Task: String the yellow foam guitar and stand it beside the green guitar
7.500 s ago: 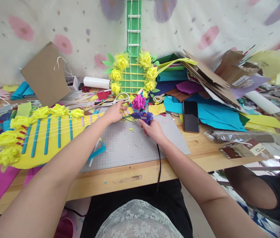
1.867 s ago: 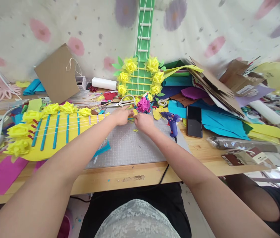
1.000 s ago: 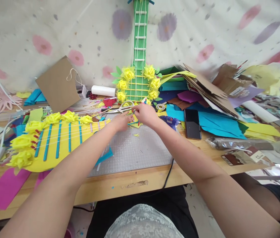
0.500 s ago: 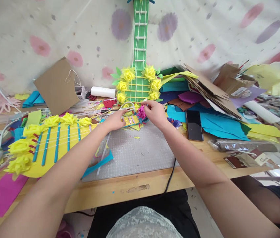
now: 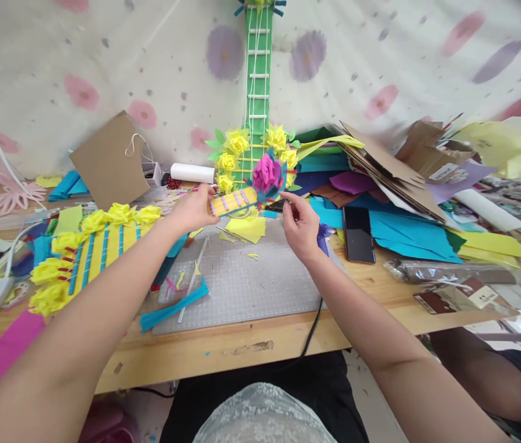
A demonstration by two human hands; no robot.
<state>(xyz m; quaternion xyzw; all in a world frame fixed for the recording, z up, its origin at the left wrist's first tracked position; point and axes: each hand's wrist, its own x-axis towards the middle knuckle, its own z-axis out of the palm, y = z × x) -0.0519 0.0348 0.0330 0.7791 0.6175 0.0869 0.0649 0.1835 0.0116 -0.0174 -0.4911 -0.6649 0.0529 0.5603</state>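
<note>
A yellow paper guitar point(image 5: 111, 246) with blue strips and yellow paper roses lies at the left, partly behind my left forearm. My left hand point(image 5: 193, 212) is closed around its yellow neck point(image 5: 235, 202), which has pale purple bands and is raised above the cutting mat. At the neck's far end sits a magenta paper rose point(image 5: 266, 173) with blue and red bits around it. My right hand point(image 5: 301, 223) is just right of that end, its fingers curled in a pinch. Whatever lies between its fingertips is too small to make out.
A green paper guitar point(image 5: 258, 98) with yellow roses stands against the backdrop. On the grey cutting mat point(image 5: 251, 289) lie yellow scraps point(image 5: 246, 229) and a blue strip point(image 5: 175, 306). At the right are a phone point(image 5: 358, 234), blue paper point(image 5: 412, 237) and cardboard point(image 5: 390, 166). Another person's arm shows lower right.
The guitar's neck end has risen off the mat in my left hand, and its rose now faces up. My right hand has moved slightly right and down. Yellow scraps underneath are uncovered.
</note>
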